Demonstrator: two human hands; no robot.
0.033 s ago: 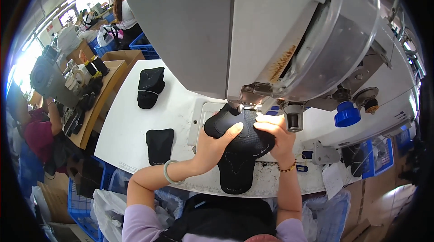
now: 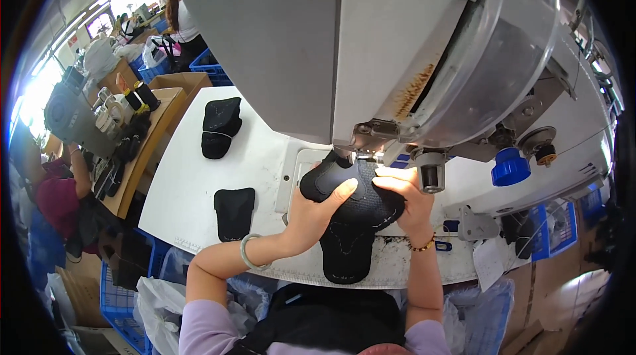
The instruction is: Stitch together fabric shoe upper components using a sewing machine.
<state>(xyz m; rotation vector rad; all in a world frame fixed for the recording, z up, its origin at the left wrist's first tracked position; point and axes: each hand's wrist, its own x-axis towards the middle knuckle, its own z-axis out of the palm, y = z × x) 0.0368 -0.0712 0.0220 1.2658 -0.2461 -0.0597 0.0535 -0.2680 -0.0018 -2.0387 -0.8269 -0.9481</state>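
A black shoe upper (image 2: pixel 381 212) with stitched lines lies beneath the needle area of a grey sewing machine (image 2: pixel 285 43). My left hand (image 2: pixel 311 219) grips its left side, thumb on top and the other fingers hidden behind the fabric. On the opposite side my right hand (image 2: pixel 412 206) pinches the edge close to the presser foot (image 2: pixel 361 154), its fingertips in the lamp's light. A tongue-shaped black part (image 2: pixel 348 255) of the piece hangs toward me over the table's front edge. Where the needle meets the fabric is too small to make out.
On the white table (image 2: pixel 179 182) to the left lie a tied black bundle (image 2: pixel 221 128) and a flat black piece (image 2: pixel 234 214). A blue knob (image 2: pixel 510 167) juts from the machine at right. Blue crates (image 2: pixel 122 302) stand below; a co-worker (image 2: pixel 56 196) sits at far left.
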